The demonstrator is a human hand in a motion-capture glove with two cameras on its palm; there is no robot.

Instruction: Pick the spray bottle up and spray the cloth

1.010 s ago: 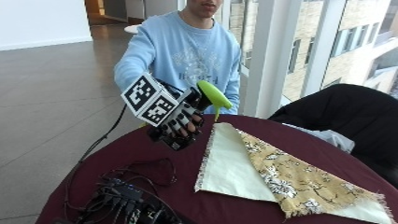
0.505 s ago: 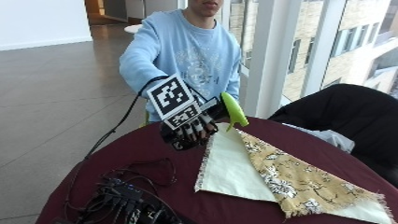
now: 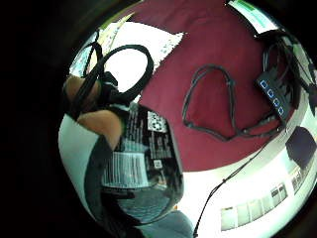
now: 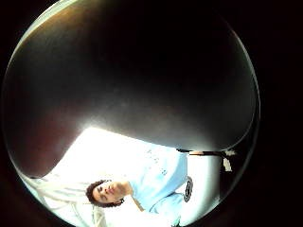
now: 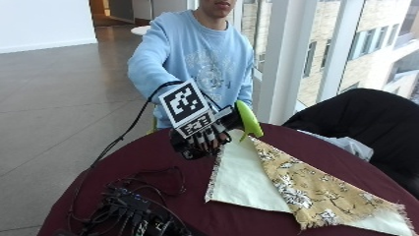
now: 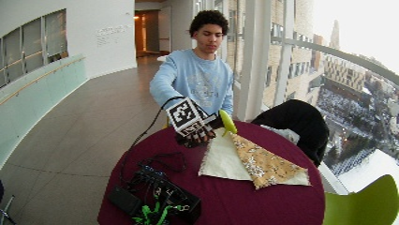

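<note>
Your gloved right hand [image 5: 199, 137] had its fingers curled round the spray bottle [image 5: 247, 118], its green head aimed over the cloth [image 5: 288, 182] lying just beside.

Nothing here reads clearly to me. The dark plastic spray bottle [image 3: 141, 168] carries a label of small white print with a square code patch, too fine to make out. Pale lettering on the far white wall [image 6: 112, 32] is illegible.

glossy plastic spray bottle [image 5: 249, 119], frayed woven cloth [image 5: 282, 182] with printed face, matt maroon tablecloth [image 5: 164, 157].
</note>
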